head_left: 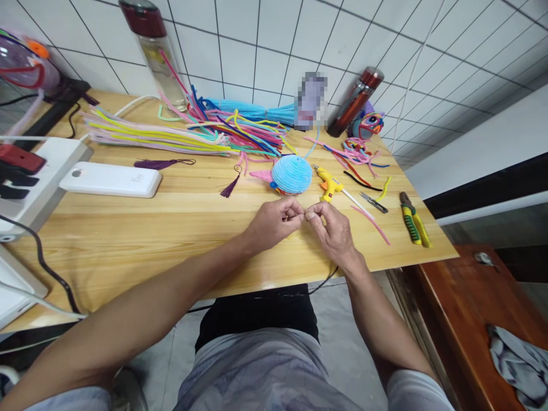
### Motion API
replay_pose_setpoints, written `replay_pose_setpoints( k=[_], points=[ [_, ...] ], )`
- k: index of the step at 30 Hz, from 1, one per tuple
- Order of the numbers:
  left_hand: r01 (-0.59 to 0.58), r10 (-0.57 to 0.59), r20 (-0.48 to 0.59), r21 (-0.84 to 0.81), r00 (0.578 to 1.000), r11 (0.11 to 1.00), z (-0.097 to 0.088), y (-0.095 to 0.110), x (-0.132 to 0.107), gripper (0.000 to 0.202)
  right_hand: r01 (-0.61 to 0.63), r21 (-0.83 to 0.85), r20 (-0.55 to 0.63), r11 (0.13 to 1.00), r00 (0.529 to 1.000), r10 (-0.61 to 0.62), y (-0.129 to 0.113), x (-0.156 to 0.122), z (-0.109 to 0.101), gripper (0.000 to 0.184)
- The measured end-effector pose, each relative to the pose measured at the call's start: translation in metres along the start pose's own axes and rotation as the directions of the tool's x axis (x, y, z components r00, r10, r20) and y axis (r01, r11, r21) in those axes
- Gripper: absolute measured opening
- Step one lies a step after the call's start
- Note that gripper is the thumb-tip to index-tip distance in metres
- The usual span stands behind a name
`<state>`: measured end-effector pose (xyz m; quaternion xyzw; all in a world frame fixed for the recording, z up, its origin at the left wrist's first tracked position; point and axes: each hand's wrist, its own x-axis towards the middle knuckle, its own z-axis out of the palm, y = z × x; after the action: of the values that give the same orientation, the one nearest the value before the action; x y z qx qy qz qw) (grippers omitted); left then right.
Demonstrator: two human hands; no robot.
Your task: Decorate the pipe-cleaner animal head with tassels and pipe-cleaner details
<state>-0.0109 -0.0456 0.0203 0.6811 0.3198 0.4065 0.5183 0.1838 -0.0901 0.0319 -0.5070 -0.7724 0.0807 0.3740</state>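
Pinching apparent thin dark strand (304, 214) in left hand (275, 222) and right hand (331, 227) near ribbed light-blue dome (293, 174), probably tying or adjusting, calling for steady tension.

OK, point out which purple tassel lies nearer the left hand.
The right tassel, between the left hand and the other tassel, which lies farther left, close to the white power bank.

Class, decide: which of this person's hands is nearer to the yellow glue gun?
Right. The right hand is just on the near side of the yellow glue gun; the left hand is farther off, to its left.
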Motion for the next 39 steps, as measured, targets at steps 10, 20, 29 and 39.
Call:
replay_pose_setpoints(
  k=[10, 20, 29, 39],
  points=[
    [-0.172, 0.189, -0.089, 0.17, 0.978, 0.97, 0.002, -0.006, -0.003, 0.004, -0.392, 0.178, -0.046, 0.903, 0.913, 0.405, 0.014, -0.013, -0.016, 0.022],
    [-0.117, 0.144, -0.106, 0.225, 0.984, 0.967, 0.0, -0.001, -0.004, 0.005, -0.688, -0.47, -0.141, 0.553, 0.676, 0.723, 0.052, 0.028, -0.036, 0.05],
    [-0.134, 0.165, -0.082, 0.297, 0.983, 0.945, -0.001, -0.008, -0.003, 0.008, -0.707, -0.589, -0.139, 0.392, 0.566, 0.813, 0.069, 0.064, -0.009, 0.081],
    [-0.118, 0.165, -0.153, 0.279, 0.974, 0.953, -0.004, -0.01, 0.0, 0.007, -0.822, -0.233, -0.162, 0.52, 0.56, 0.813, 0.066, 0.059, -0.029, 0.034]
  ],
)
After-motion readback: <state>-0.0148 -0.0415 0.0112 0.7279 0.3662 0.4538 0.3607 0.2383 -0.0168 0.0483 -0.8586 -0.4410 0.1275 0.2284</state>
